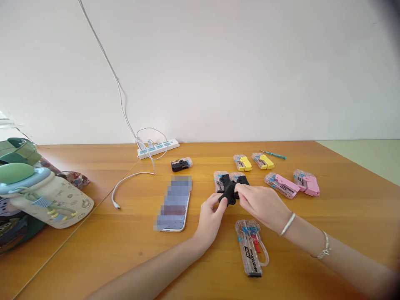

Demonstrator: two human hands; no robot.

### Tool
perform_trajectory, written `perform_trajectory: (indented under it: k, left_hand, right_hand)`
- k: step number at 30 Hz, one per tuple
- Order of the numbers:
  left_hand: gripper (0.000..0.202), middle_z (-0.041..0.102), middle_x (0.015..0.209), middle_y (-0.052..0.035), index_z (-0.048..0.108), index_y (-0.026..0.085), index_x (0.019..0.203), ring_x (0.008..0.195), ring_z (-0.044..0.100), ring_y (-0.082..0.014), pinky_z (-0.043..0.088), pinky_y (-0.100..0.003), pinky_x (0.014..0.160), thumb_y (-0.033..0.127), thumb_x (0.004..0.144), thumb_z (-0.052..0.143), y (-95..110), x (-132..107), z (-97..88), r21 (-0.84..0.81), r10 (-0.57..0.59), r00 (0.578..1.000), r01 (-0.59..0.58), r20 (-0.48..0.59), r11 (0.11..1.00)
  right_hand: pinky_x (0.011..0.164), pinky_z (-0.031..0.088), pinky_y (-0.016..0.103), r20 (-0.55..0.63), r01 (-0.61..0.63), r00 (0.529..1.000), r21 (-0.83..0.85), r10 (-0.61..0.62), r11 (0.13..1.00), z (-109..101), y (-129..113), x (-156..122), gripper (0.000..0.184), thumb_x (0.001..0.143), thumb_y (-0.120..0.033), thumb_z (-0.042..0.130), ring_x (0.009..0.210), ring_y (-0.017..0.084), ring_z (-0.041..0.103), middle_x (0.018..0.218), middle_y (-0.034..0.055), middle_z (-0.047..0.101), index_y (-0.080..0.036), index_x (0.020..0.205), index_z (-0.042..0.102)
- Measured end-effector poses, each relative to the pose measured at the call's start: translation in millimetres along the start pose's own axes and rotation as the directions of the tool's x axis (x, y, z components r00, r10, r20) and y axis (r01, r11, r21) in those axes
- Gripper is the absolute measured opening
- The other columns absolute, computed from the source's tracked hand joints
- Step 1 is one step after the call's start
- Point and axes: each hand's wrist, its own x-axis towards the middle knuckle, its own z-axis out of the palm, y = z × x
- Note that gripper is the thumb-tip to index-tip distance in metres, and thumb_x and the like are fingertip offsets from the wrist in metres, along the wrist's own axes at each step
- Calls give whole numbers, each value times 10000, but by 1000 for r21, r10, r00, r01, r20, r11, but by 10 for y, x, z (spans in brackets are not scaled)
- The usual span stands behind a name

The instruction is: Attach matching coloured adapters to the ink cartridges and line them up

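A person's left hand (212, 214) is closed in a pinch, thumb in front, on the near left part of a small matte-black plastic piece (229, 193). The right hand (261, 202), fingers curled in, grips the same piece at its right end; how its fingertips sit is hidden. The piece is held between the two hands over the brown wooden table (140, 254), partly covering two clear-and-black plastic toys (220, 180) behind it.

Nearer the person, below the hands, lies a transparent plastic water gun body (249, 250) with a red part inside, a pale loop of tube on its right side and "MINI WATER" lettering. Beyond the right hand lie two pink-and-clear toys (282, 185), close together; farther back are two yellow-and-clear toys (243, 163) and a slim teal-handled screwdriver (273, 154). Left of the hands lies a white-edged smartphone (173, 204), its screen partly pixelated.
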Motion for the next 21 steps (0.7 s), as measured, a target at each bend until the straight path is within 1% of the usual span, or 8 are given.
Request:
perform_trajectory:
  k: [3, 6, 8, 12, 14, 16, 18, 21]
  left_hand:
    - [222, 641, 896, -58, 680, 160, 840, 858, 571, -189, 482, -239, 665, 286, 824, 498, 10, -6, 18, 18, 29, 999, -30, 38, 999]
    - [190, 646, 929, -60, 686, 171, 811, 893, 570, -199, 480, -259, 714, 258, 808, 517, 8, -11, 30, 61, 46, 996, -51, 74, 997]
    - [175, 654, 931, -56, 691, 183, 786, 907, 570, -205, 471, -289, 769, 233, 801, 524, 11, -17, 32, 116, 67, 994, -77, 91, 990]
    - [149, 666, 933, -52, 695, 195, 792, 922, 568, -211, 450, -334, 845, 181, 779, 547, 35, -28, 34, 176, 114, 986, -135, 123, 975]
    - [148, 667, 960, -51, 693, 197, 801, 943, 563, -209, 445, -337, 865, 157, 772, 553, 46, -33, 36, 181, 133, 982, -157, 137, 971]
    - [162, 660, 1029, -42, 693, 207, 819, 999, 544, -208, 423, -340, 914, 142, 776, 551, 52, -38, 33, 180, 154, 976, -180, 153, 967]
    - [195, 647, 1074, -29, 695, 221, 831, 1039, 522, -206, 404, -341, 943, 143, 803, 518, 52, -42, 22, 182, 155, 973, -186, 174, 966]
    - [301, 633, 1082, -20, 693, 238, 901, 1053, 510, -199, 402, -336, 941, 144, 855, 411, 42, -50, -5, 155, 135, 972, -166, 190, 974]
  right_hand:
    - [458, 278, 238, -15, -17, 1000, 119, 19, 993, 61, 180, -189, 197, 889, -158, 375, 516, 117, 551, 626, -36, 608, -212, 760, 514]
    - [511, 361, 242, 2, -29, 1000, 156, 29, 987, 197, 297, -331, 176, 891, -167, 407, 637, 141, 598, 717, -13, 641, -215, 798, 549]
    - [560, 415, 253, -1, -14, 1000, 185, 14, 983, 272, 325, -379, 146, 889, -190, 440, 724, 161, 607, 770, 2, 648, -217, 818, 564]
    - [657, 486, 292, -62, -12, 998, 312, 33, 950, 279, 282, -402, 100, 892, -249, 466, 844, 188, 588, 868, 35, 647, -212, 904, 558]
    - [711, 502, 304, -104, -11, 993, 404, 58, 915, 234, 238, -411, 138, 893, -228, 457, 888, 187, 583, 930, 46, 644, -212, 998, 545]
    - [772, 502, 312, -145, 25, 988, 467, 49, 884, 192, 196, -429, 218, 886, -175, 444, 934, 180, 579, 992, 53, 636, -219, 1083, 526]
    - [810, 496, 310, -178, 80, 984, 479, 8, 874, 171, 165, -449, 271, 880, -130, 424, 972, 172, 575, 1055, 60, 621, -227, 1113, 523]
    - [798, 501, 303, -242, 168, 968, 440, -64, 882, 179, 135, -469, 283, 894, -115, 387, 976, 165, 582, 1113, 66, 603, -243, 1088, 549]
